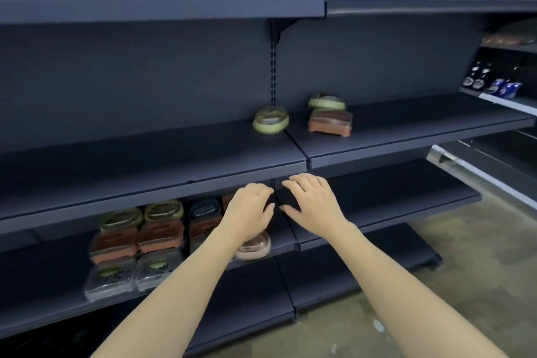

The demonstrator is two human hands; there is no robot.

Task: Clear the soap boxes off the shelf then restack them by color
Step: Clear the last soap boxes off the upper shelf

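Note:
On the middle dark shelf (151, 166) lies a green oval soap box (270, 124), and to its right a second green oval box (327, 102) rests on a brown rectangular box (330, 122). The shelf below (43, 276) holds several stacked boxes: green ovals (164, 210), brown rectangles (161, 235), clear ones (110, 277), a dark blue one (205, 208) and a pink oval box (253, 245). My left hand (250, 211) and my right hand (312, 202) hover side by side before the lower shelf, fingers loosely spread, holding nothing. My left wrist hides part of the pink box.
More dark shelves stand above and below. At the far right another rack carries dark bottles (476, 78) and blue packets (504, 88). A worn concrete floor (436, 293) lies at the lower right.

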